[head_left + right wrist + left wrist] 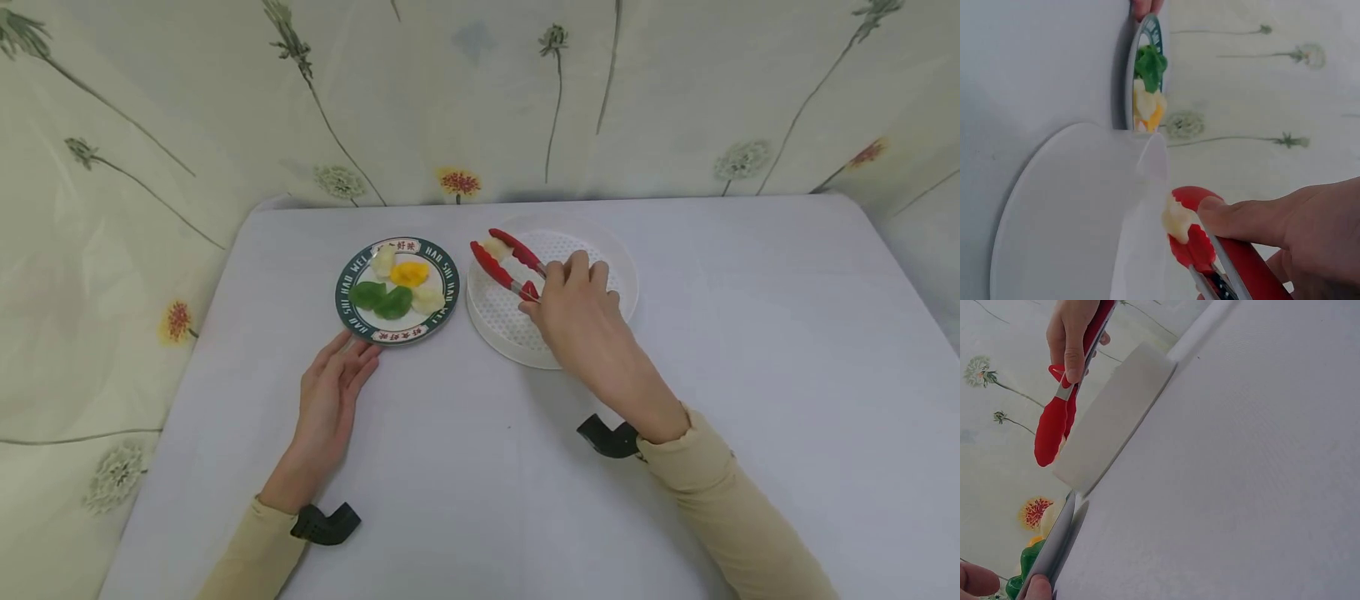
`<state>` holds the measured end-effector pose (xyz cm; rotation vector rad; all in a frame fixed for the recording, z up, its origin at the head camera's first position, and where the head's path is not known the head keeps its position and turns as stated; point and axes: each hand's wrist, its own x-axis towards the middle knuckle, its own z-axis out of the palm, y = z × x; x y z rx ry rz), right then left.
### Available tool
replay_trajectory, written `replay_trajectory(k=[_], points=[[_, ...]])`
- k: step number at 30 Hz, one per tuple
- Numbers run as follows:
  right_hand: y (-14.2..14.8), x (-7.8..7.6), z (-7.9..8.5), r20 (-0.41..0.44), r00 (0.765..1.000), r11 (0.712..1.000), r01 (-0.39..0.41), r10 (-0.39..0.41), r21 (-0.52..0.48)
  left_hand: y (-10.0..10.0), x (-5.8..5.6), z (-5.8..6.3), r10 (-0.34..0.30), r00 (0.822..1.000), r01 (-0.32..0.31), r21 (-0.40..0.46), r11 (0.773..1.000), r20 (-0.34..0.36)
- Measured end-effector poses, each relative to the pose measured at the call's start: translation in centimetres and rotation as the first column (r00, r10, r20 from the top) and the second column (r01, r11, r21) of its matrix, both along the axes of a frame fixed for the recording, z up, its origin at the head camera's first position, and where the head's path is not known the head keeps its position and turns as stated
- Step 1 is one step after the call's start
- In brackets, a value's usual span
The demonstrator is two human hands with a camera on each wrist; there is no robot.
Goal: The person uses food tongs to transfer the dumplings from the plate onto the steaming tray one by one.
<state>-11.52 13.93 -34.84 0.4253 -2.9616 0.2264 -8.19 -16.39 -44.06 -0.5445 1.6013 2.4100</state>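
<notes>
My left hand (pixel 330 398) stretches forward from its wrist (pixel 287 485), with fingertips (pixel 1039 589) in a pinch. My right hand (pixel 581 312) is curled in a grip, knuckles (pixel 577 265) upward, its thumb (pixel 1241 220) extended in front; my right forearm (pixel 738 508) slants behind it, rightward.

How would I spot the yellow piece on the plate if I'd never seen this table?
On the white table, look for the round plate with a dark green, lettered rim. Near its middle are two green pieces and two pale pieces. The yellow piece lies between the pale pair, the only one there of that bright colour.
</notes>
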Motion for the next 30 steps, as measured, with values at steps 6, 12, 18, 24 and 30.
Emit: replay_trajectory(k=[6,12,18,24,30], points=[[0.4,-0.7,-0.9,0.061,0.998,1.0,0.021,-0.022,0.019,0.0,0.0,-0.2,0.0,1.0,0.0,0.002,1.0,-0.006],[0.4,-1.2,-1.4,0.16,0.986,0.999,0.03,-0.034,0.027,-0.1,0.0,-0.3,0.001,1.0,-0.001,0.003,1.0,-0.02],[0.6,-1.4,-1.7,0.168,0.985,0.998,0.035,-0.044,0.056,-0.1,0.0,-0.2,-0.004,1.0,0.004,-0.002,1.0,-0.021],[0.7,-1.3,-1.4,0.156,0.987,0.998,0.037,-0.046,0.056,0.0,0.0,-0.1,-0.003,1.0,0.003,0.0,1.0,-0.014],[0.7,-0.6,-0.5,0.081,0.996,0.999,0.034,-0.037,0.043,-0.1,0.0,-0.1,0.0,1.0,0.0,0.007,1.0,-0.017]])
